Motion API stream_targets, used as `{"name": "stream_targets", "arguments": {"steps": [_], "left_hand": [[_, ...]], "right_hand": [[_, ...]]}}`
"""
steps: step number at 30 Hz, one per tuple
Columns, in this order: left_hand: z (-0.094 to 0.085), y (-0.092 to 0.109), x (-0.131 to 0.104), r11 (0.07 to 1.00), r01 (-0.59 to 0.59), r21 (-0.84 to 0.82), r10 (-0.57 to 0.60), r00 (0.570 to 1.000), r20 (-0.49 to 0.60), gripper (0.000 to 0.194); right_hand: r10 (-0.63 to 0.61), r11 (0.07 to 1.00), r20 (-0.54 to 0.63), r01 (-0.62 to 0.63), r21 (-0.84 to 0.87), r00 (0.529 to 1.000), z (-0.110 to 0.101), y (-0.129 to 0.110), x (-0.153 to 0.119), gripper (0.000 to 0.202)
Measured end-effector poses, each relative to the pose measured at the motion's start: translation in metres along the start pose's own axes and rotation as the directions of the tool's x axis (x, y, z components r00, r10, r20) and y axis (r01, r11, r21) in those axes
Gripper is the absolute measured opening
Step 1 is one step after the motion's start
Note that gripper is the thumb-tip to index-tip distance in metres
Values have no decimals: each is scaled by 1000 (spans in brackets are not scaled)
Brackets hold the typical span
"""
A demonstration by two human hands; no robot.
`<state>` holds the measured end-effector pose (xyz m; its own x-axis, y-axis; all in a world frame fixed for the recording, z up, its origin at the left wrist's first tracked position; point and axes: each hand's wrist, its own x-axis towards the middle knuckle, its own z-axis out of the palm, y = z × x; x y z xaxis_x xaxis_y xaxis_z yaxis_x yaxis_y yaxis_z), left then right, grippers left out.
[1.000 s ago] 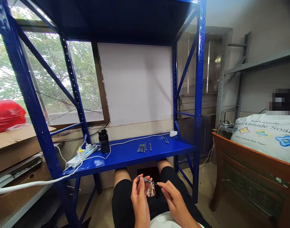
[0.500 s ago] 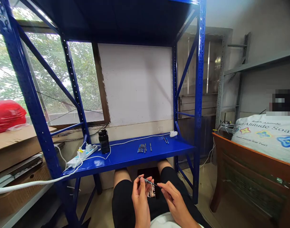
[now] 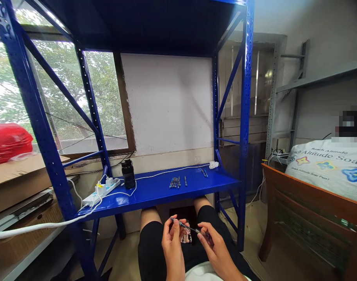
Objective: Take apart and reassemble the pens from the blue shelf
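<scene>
Above my lap, my left hand pinches one end of a thin dark pen between thumb and fingers. My right hand is closed at the pen's other end, with a dark piece partly hidden among its fingers. On the blue shelf several pens lie side by side, and a single pen lies just right of them. Two more pens are farther back at the right.
A black bottle stands at the shelf's left, beside a white power strip with cables. Blue uprights frame the shelf. A wooden chair at the right bears a white printed bag.
My right hand has shifted slightly right and its fingers have curled in more. More of the thin pen shows between my hands. My left hand is nearly still.
</scene>
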<state>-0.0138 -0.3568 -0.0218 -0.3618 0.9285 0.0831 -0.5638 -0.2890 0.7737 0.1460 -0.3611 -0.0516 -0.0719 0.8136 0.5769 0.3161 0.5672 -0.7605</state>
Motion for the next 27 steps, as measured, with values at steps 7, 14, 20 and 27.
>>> {"name": "stream_targets", "arguments": {"steps": [7, 14, 20, 27], "left_hand": [[3, 7, -3, 999, -33, -31, 30, 997, -70, 62], [0, 0, 3, 998, -30, -57, 26, 998, -64, 62], [2, 1, 2, 999, 9, -37, -10, 1000, -29, 61], [3, 1, -1, 996, 75, 49, -80, 991, 110, 61]], "right_hand": [[9, 1000, 31, -9, 2, 999, 0, -3, 0, 33], [16, 1000, 27, -16, 5, 1000, 1, -3, 2, 31], [-32, 999, 46, 30, 34, 998, 2, -4, 2, 31], [-13, 990, 117, -4, 141, 993, -1, -14, 5, 34]]}}
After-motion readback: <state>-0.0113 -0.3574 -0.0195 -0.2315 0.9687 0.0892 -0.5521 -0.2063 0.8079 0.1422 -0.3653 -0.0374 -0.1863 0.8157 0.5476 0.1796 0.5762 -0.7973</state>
